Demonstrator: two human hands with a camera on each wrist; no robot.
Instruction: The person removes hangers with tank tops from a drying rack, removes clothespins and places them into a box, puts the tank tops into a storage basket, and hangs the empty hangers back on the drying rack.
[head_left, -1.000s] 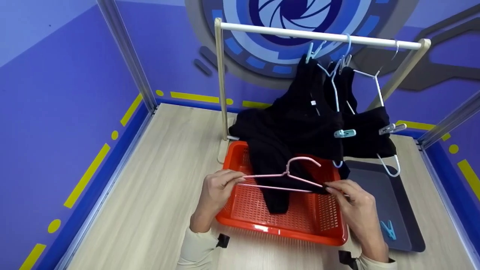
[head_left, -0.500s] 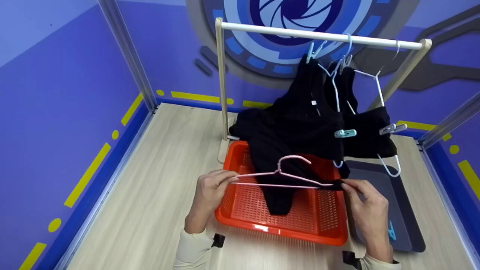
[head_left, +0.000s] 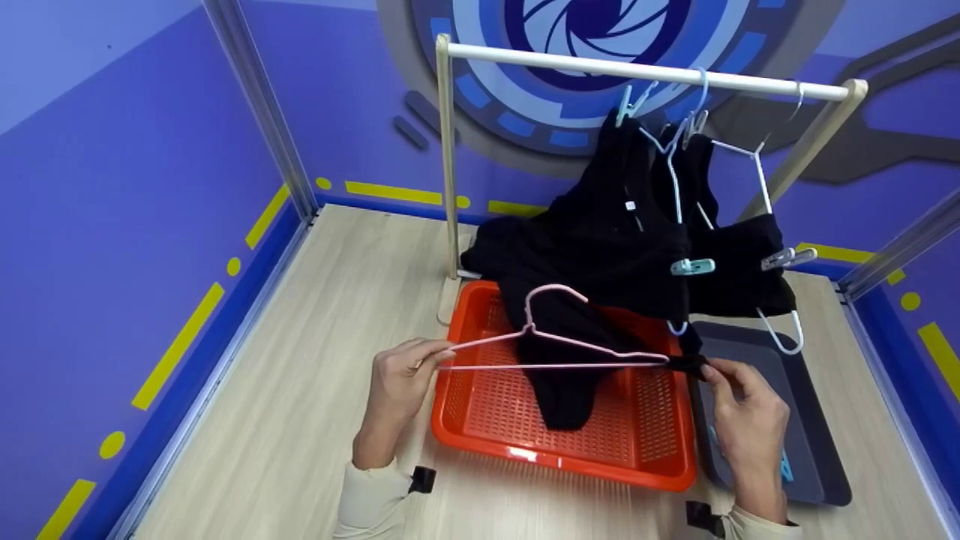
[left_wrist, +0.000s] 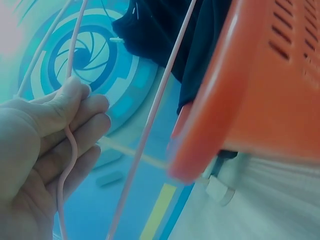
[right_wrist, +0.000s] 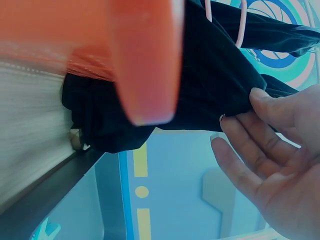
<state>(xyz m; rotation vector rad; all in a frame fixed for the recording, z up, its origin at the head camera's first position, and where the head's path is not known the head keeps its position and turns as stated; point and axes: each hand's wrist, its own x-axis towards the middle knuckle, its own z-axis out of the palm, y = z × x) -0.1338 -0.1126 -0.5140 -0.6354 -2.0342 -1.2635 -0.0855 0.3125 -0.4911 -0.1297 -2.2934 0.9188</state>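
Note:
A pink clothes hanger stretches above the red basket, its hook pointing up. My left hand pinches the hanger's left end between thumb and fingers; the left wrist view shows its pink wire running past the palm. On the right, my right hand pinches the edge of a black garment near the hanger's right end, which meets the cloth there. In the right wrist view thumb and fingertips hold the black cloth. The rest of that garment droops into the basket.
Behind stands a rack with a white rail. Black clothes hang there on a blue hanger and a white hanger, with clothespins on them. A dark grey tray at the right holds a blue clothespin.
The hanger has shifted left, with my left hand moving left. My right hand has moved right and slightly down, drawing the black cloth out past the hanger's end.

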